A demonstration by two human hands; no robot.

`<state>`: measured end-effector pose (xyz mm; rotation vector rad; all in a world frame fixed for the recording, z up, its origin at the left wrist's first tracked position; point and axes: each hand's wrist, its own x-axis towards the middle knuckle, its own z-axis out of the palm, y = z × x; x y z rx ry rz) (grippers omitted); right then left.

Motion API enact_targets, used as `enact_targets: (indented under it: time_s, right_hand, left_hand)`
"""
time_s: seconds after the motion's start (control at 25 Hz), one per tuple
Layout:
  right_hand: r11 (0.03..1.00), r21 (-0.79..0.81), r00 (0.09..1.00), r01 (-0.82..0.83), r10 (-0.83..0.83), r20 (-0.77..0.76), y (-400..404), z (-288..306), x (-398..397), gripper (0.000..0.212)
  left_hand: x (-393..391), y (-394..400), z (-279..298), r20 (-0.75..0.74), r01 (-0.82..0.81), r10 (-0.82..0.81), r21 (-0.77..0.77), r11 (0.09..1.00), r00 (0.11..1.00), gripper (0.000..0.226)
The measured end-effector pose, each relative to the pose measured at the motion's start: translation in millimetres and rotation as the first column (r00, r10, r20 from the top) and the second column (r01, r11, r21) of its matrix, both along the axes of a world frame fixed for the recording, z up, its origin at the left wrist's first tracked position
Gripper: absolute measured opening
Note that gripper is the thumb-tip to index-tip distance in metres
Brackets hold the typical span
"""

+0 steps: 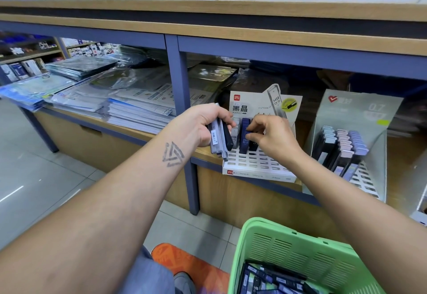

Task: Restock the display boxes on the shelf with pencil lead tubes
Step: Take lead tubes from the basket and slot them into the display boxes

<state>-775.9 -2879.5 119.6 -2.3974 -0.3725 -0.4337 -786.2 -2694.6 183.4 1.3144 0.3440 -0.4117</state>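
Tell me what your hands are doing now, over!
Left hand grips spare lead tubes. Right hand pinches a blue tube standing in the white display box. Front slots empty, nothing blocking. Green basket holds more.

The wooden shelf is carrying two display boxes side by side in its right bay. The white display box is sitting at the shelf's front edge, its slotted tray overhanging slightly. The grey display box is standing just to its right, tilted, with rows of tubes in its slots. In the left bay, stacks of paper pads and plastic-wrapped sheets are lying flat on the shelf surface. The tiled floor is bearing a green basket in front of the shelf.
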Motion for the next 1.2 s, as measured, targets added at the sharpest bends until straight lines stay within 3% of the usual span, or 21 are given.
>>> enact_targets:
  time_s: [0.12,0.32,0.4,0.44,0.52,0.6,0.76,0.88,1.04,1.2]
  right_hand:
    - [0.996,-0.078,0.998,0.039,-0.036,0.042,2,0,7,0.006]
    - [0.952,-0.295,0.990,0.088,-0.050,0.132,2,-1,7,0.020]
    - [0.948,-0.308,0.993,0.077,-0.045,0.110,3,2,4,0.025]
    - [0.972,-0.230,0.997,0.052,-0.037,0.069,4,5,0,0.025]
    - [0.984,0.179,0.988,-0.011,0.039,-0.152,7,18,-14,0.017]
    - [0.859,0.513,0.903,-0.009,0.228,-0.365,8,32,-32,0.017]
    - [0.783,0.622,0.801,0.019,0.360,-0.478,2,39,-48,0.024]
    - [0.704,0.705,0.821,0.085,0.352,-0.450,-7,38,-44,0.010]
    - [0.699,0.701,0.883,0.145,0.228,-0.410,-20,33,-37,0.009]
    - [0.700,0.696,0.868,0.158,0.238,-0.437,-29,33,-34,0.010]
  left_hand:
    - [1,-1,0,0.000,0.001,-0.001,0.006,1.000,1.000,0.025]
    - [1,-1,0,-0.010,0.003,-0.003,-0.003,1.000,1.000,0.024]
    - [1,-1,-1,-0.003,0.015,-0.015,-0.020,1.000,1.000,0.021]
    - [0,-3,0,0.003,0.021,-0.021,-0.033,0.999,1.000,0.020]
    - [1,-7,0,0.014,0.039,-0.038,-0.052,0.998,0.999,0.014]
    - [0,-12,1,0.007,0.062,-0.062,-0.067,0.996,0.998,0.012]
    - [-1,-20,2,-0.013,0.073,-0.074,-0.095,0.993,0.997,0.010]
    - [-3,-25,5,-0.018,0.068,-0.070,-0.106,0.992,0.997,0.012]
    - [4,-26,0,-0.003,-0.010,0.010,-0.054,0.999,1.000,0.010]
    - [6,-28,-2,0.048,-0.021,0.024,-0.057,0.998,0.999,0.011]
